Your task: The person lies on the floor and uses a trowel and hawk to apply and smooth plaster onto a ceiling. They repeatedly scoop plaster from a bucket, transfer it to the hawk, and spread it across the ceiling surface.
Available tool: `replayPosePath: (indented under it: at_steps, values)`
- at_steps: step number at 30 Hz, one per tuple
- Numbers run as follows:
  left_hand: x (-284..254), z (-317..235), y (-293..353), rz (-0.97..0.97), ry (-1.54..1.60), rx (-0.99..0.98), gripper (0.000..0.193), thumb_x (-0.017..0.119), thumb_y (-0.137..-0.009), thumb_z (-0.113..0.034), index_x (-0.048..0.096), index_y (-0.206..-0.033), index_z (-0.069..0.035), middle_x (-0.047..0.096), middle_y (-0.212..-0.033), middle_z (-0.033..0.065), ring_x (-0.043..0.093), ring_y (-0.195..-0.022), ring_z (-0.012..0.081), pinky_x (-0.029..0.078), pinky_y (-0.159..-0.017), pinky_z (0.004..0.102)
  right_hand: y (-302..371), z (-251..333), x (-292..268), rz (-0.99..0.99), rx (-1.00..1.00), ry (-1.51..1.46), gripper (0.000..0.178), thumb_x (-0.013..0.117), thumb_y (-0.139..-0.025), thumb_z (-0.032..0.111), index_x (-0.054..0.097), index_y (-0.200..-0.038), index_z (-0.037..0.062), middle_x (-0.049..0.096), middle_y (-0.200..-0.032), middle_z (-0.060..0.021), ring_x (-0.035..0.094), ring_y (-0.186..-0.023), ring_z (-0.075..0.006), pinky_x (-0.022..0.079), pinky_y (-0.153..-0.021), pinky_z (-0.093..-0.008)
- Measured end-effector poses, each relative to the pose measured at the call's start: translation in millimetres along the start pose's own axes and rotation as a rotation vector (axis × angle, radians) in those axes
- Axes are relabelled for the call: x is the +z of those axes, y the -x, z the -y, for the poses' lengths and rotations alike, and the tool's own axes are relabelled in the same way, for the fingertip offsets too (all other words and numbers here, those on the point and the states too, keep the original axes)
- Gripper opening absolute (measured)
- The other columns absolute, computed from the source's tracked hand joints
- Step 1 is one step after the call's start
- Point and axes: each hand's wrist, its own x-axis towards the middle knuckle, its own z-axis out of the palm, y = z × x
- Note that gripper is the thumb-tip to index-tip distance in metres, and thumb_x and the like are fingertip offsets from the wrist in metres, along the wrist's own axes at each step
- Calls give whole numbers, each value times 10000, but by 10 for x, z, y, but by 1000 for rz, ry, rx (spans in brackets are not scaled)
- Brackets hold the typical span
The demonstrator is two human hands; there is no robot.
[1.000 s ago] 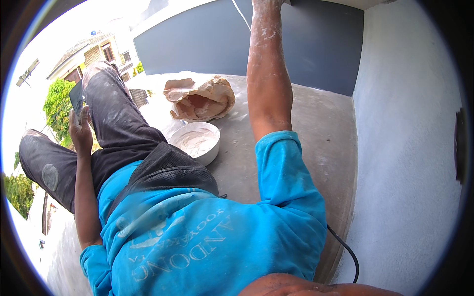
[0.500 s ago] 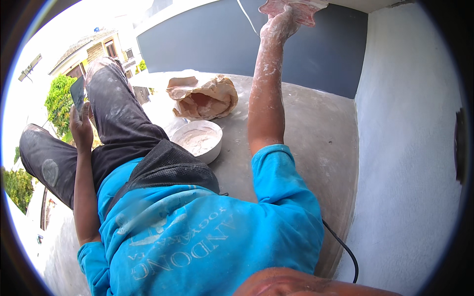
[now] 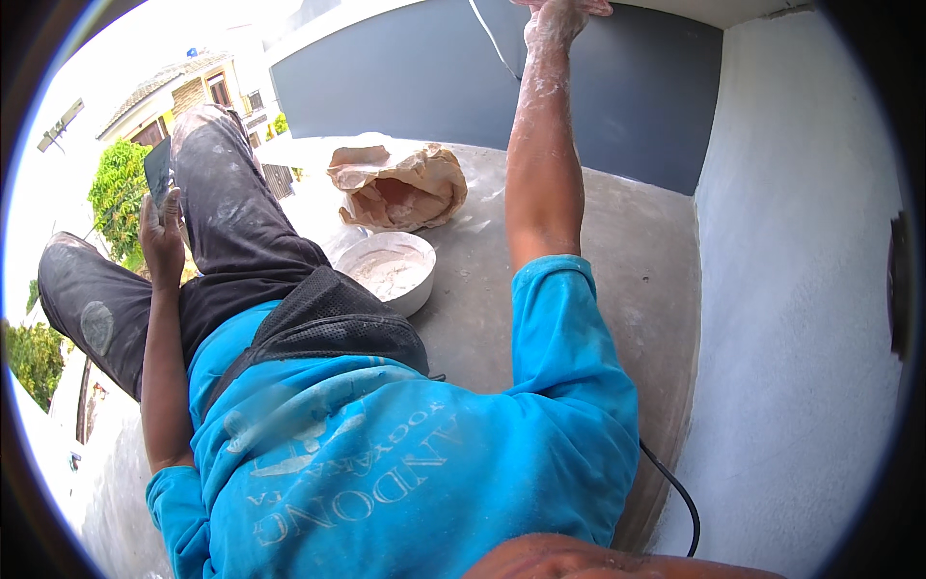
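At the far left, my left hand (image 3: 162,236) is closed around a dark, flat, rectangular piece (image 3: 157,172), held upright beside my raised knee. My right arm stretches far up, smeared with white powder. At the top edge my right hand (image 3: 556,23) grips a flat pink piece (image 3: 594,7), which the picture edge mostly cuts off. Between the arms stands a white bowl (image 3: 417,289) with pale powder or paste (image 3: 386,272) in it. Just beyond the bowl lies an opened brown paper bag (image 3: 439,174) with pale powder inside.
A white wall (image 3: 801,289) rises on the right, and a dark grey panel (image 3: 415,77) spans the back. On the grey floor (image 3: 627,251) a black cable (image 3: 680,492) runs beside my shoulder. Past my legs (image 3: 227,198) are green shrubs (image 3: 121,198) and a house (image 3: 183,92).
My right arm has reached farther up and slightly right, carrying the pink piece mostly out of the picture. My left hand has shifted slightly, still with the dark piece.
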Motion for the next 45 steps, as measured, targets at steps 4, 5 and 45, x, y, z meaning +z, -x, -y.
replayPosePath:
  at_steps: [4, 5, 45]
  values:
    - [22, 117, -29, 51, 6, 16, 517, 550, -960, -388, 539, -1198, 71, 624, -968, 154, 576, -878, 206, 437, -817, 320, 292, 307, 339, -110, 18, -90, 501, 573, -750, 87, 406, -1216, 12, 612, -811, -123, 618, -626, -252, 570, -596, -372]
    - [20, 124, -29, 55, 9, 10, 506, 548, -962, -382, 541, -1196, 66, 619, -948, 147, 571, -864, 202, 437, -809, 320, 331, 317, 374, -74, 24, -92, 521, 568, -755, 84, 393, -1239, 2, 608, -866, -139, 622, -646, -261, 571, -609, -380]
    - [-74, -270, 19, 48, 184, 12, 250, 579, -953, -240, 578, -1031, -2, 605, -922, 143, 585, -827, 247, 451, -754, 338, 369, 317, 348, -107, 110, -92, 508, 540, -799, 38, 399, -1286, 6, 511, -1188, -110, 524, -1075, -237, 418, -973, -380]
